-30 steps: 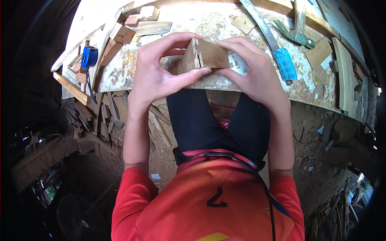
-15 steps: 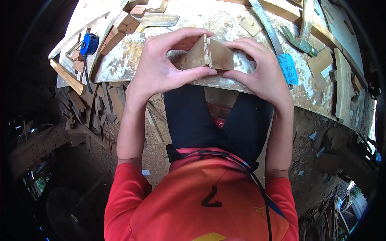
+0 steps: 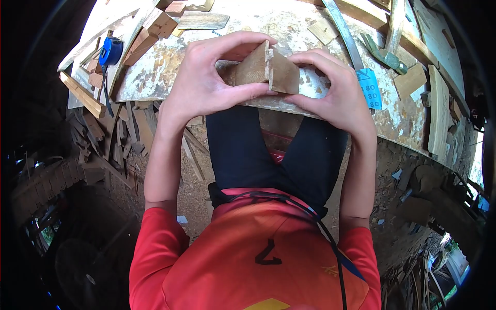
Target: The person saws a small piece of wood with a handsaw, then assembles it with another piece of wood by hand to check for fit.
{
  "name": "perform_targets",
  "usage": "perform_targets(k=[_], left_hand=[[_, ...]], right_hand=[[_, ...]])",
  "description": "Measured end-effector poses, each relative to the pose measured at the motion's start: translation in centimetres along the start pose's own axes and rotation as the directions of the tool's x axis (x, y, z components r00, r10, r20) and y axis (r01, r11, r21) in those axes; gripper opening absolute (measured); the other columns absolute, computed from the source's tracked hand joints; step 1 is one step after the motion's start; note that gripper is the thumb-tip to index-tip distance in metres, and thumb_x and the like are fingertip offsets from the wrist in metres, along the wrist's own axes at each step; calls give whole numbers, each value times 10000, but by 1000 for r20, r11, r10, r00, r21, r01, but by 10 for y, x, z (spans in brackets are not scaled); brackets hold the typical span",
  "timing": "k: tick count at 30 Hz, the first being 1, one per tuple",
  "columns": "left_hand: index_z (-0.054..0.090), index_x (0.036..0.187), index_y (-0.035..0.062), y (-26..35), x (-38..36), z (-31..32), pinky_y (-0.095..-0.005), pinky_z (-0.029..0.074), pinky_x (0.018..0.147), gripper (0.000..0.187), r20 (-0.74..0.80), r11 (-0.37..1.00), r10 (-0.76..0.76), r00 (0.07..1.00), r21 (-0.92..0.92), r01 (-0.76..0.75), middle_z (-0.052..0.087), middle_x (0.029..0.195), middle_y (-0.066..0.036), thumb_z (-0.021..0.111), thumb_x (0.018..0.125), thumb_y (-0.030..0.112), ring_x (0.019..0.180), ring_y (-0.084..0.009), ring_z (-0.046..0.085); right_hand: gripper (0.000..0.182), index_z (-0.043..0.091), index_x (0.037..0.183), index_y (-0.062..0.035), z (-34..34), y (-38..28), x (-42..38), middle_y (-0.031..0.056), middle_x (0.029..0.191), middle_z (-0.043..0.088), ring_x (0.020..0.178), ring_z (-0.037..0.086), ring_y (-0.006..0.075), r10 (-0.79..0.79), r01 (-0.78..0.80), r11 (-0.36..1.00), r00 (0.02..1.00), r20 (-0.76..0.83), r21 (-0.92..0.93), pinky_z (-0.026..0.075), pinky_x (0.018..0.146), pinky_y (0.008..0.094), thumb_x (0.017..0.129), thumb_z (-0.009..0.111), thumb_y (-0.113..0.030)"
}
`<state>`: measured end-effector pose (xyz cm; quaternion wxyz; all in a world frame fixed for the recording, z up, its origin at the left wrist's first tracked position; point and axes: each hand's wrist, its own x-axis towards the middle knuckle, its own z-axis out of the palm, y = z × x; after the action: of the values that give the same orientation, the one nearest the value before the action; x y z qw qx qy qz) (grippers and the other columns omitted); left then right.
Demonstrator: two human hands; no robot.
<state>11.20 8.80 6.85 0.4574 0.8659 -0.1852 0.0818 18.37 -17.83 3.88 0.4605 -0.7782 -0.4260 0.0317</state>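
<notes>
Near the front edge of the bench, two flat wooden pieces stand side by side, meeting at an angle along a rough seam. My left hand (image 3: 206, 77) curls round the left wooden piece (image 3: 251, 70), fingers over its top and thumb along its lower edge by the seam. Curved about the right wooden piece (image 3: 284, 73) is my right hand (image 3: 333, 85), with fingertips at its upper corner and thumb by its lower corner. Both hands have closed grips, and the palms stay off the wood.
The paint-stained workbench (image 3: 150, 85) carries a blue tape measure (image 3: 110, 51) and wood offcuts (image 3: 204, 21) at left. To the right lie a metal strip (image 3: 343, 33), blue sandpaper (image 3: 369, 89), a hammer (image 3: 393, 59) and a wooden strip (image 3: 439, 113). Scrap wood (image 3: 142, 126) litters the floor.
The view has shifted slightly. Both hands keep their hold on the two wooden pieces, whose lower edges now sit a little differently against the thumbs.
</notes>
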Motion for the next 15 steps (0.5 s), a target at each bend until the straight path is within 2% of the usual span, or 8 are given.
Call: perform_targets(k=[6,9,15], left_hand=[[692,1412,28,0,-1,-2,-412,575,1092,693,18,999,-11,1000,-33,12,787,1278,-130,915,763,127,1216,-252,749],[684,1423,27,1,-2,-2,-411,574,1091,718,26,999,-20,999,-38,21,790,1274,-129,944,768,164,1210,-252,752],[681,1426,22,1,-2,-4,-409,568,1100,727,46,999,-16,999,-41,18,788,1284,-132,952,763,153,1216,-252,750]], right_hand=[[517,723,1231,-69,1,3,1,119,1146,759,1094,730,332,-56,56,997,998,-8,-45,587,963,412,762,931,-131],[540,737,1225,-19,-4,-3,2,142,1241,761,1180,729,304,7,-4,999,998,55,-37,556,1061,386,725,940,-57],[525,742,1214,-22,-4,-3,2,149,1248,761,1181,734,300,5,-4,1000,999,51,-29,562,1055,385,729,939,-61]])
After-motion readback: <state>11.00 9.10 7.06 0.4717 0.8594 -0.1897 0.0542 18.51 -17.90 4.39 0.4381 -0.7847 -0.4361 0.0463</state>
